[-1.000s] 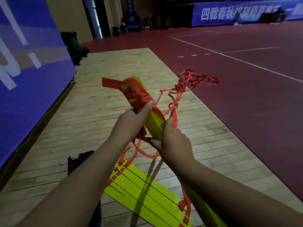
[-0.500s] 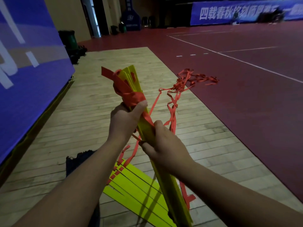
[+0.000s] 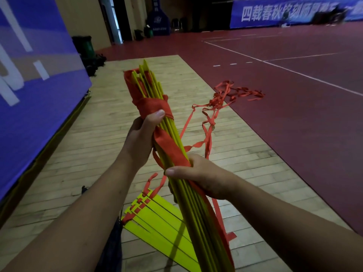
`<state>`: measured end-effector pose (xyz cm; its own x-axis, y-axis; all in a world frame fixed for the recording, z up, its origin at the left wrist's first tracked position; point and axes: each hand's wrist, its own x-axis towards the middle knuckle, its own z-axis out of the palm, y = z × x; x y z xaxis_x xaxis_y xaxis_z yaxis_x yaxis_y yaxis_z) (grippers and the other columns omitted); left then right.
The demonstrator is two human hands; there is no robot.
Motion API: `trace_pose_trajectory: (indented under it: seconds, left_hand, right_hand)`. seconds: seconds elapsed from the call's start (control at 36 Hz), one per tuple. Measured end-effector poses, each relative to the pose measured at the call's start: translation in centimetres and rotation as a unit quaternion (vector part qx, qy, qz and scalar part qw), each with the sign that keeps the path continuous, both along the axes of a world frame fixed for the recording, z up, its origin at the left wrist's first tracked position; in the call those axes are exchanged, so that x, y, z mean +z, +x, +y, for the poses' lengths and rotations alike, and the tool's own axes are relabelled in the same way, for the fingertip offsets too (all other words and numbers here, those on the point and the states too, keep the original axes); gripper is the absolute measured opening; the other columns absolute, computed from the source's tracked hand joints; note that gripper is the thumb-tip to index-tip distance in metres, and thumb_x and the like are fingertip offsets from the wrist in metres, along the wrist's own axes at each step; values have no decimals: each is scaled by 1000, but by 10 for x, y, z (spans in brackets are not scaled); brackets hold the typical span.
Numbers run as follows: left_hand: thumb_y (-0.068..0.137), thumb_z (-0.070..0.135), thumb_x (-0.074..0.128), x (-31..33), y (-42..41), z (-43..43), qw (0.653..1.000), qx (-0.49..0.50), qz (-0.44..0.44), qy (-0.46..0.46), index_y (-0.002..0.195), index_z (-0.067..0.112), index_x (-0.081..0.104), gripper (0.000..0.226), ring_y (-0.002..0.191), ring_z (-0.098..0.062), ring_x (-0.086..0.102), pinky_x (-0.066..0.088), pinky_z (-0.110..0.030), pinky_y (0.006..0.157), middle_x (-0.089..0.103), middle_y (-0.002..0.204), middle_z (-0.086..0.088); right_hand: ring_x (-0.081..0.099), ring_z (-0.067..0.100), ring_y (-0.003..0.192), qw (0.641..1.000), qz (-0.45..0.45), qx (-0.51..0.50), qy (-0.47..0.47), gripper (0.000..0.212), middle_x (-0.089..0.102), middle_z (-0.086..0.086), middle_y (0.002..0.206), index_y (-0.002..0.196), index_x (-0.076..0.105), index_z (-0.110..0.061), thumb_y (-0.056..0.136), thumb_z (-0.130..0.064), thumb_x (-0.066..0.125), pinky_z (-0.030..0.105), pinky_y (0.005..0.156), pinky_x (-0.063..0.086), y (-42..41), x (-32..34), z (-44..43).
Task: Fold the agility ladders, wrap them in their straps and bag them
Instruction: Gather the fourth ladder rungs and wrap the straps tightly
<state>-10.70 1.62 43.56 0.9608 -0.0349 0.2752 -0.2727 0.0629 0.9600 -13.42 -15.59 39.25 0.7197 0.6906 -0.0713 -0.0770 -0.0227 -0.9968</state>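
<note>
step: strap wrap | left hand [image 3: 140, 139] clamps wrapped rung bundle [image 3: 169, 134] | right hand [image 3: 198, 176] grips lower | keep your red strap [image 3: 208, 132] taut, turns overlapping

A bundle [image 3: 172, 138] of yellow rungs, edge-on and tilted from the lower middle of the frame up toward the upper left, is bound near its upper end by several turns of red strap [image 3: 155, 107]. A loose strap [image 3: 220, 107] trails right into a tangle at centre right. A second ladder [image 3: 157, 222], flat yellow slats fanned, lies at the bottom centre, beside a dark bag [image 3: 112, 250].
</note>
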Motion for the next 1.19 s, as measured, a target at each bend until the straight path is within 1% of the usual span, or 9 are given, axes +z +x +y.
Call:
trace_pose_trajectory:
  seconds: [0.11, 0.22, 0.31, 0.44, 0.58, 0.78, 1.0, 1.11, 1.19]
  left_hand:
    - [73, 61, 61, 2, 5, 15, 991, -57, 42, 115, 78, 27, 69, 35, 78, -38, 69, 57, -48, 76, 66, 75, -17]
    - [60, 90, 54, -4, 6, 36, 962, -89, 146, 215, 103, 19, 69, 85, 95, -28, 73, 52, -48, 97, 76, 100, -10]
    - [61, 98, 43, -5, 4, 34, 944, -93, 191, 254, 106, 9, 69, 103, 81, -34, 73, 57, -47, 88, 75, 90, -17]
    - [86, 69, 52, -8, -1, 12, 953, -116, 220, 173, 92, 10, 67, 61, 56, -25, 61, 52, -35, 63, 58, 72, -14]
    - [65, 70, 62, -14, -4, -4, 964, -21, 206, 165, 78, 5, 64, 66, 46, -19, 49, 37, -25, 46, 55, 58, -11]
    - [75, 61, 74, -30, -1, -15, 964, 140, 222, 36, 79, 14, 67, 48, 45, -16, 51, 40, -25, 46, 55, 57, -2]
    - [57, 65, 76, -10, 2, -13, 985, 79, 136, -68, 73, 23, 76, 44, 77, -29, 63, 47, -42, 75, 67, 74, -4]
    - [61, 60, 74, -4, -1, -18, 990, 33, 105, -87, 71, 27, 77, 34, 74, -26, 66, 52, -42, 74, 67, 74, -4]
    - [60, 59, 74, -5, 0, -17, 992, 21, 92, -86, 81, 24, 74, 41, 71, -20, 67, 55, -36, 69, 68, 74, -2]
  right_hand:
    - [64, 25, 63, 998, -28, -57, -19, 19, 62, 8, 74, 89, 56, -14, 89, -27, 70, 38, 65, 56, -1, -4, 3]
    - [61, 27, 59, 990, -45, -123, -56, 19, 61, 11, 71, 93, 59, -10, 91, -24, 72, 37, 59, 54, 5, -6, 0]
    - [61, 27, 58, 982, -62, -147, -97, 18, 60, 15, 72, 90, 61, -8, 90, -21, 74, 33, 55, 54, 10, -3, -4]
    - [60, 24, 53, 963, -112, -192, -156, 16, 58, 14, 64, 78, 61, -3, 85, -11, 73, 30, 48, 53, 14, -4, -3]
    - [56, 20, 51, 925, -189, -215, -251, 26, 55, 2, 57, 68, 56, -9, 67, -31, 70, 52, 56, 53, 16, -13, 6]
    - [62, 22, 81, 832, -302, -263, -385, 49, 57, -3, 84, 102, 43, -19, 80, -49, 74, 37, 69, 52, 9, -14, 23]
    - [72, 35, 98, 987, -45, -138, -64, 45, 73, 17, 107, 112, 67, -10, 82, -42, 77, 59, 95, 54, 18, 7, -11]
    - [70, 36, 94, 974, 189, 92, 83, 50, 66, 22, 115, 119, 59, -5, 80, -32, 73, 48, 88, 58, 10, 3, -9]
    - [65, 25, 70, 967, 201, 129, 90, 28, 68, 14, 92, 107, 59, -7, 81, -16, 63, 33, 68, 55, 4, -2, -1]
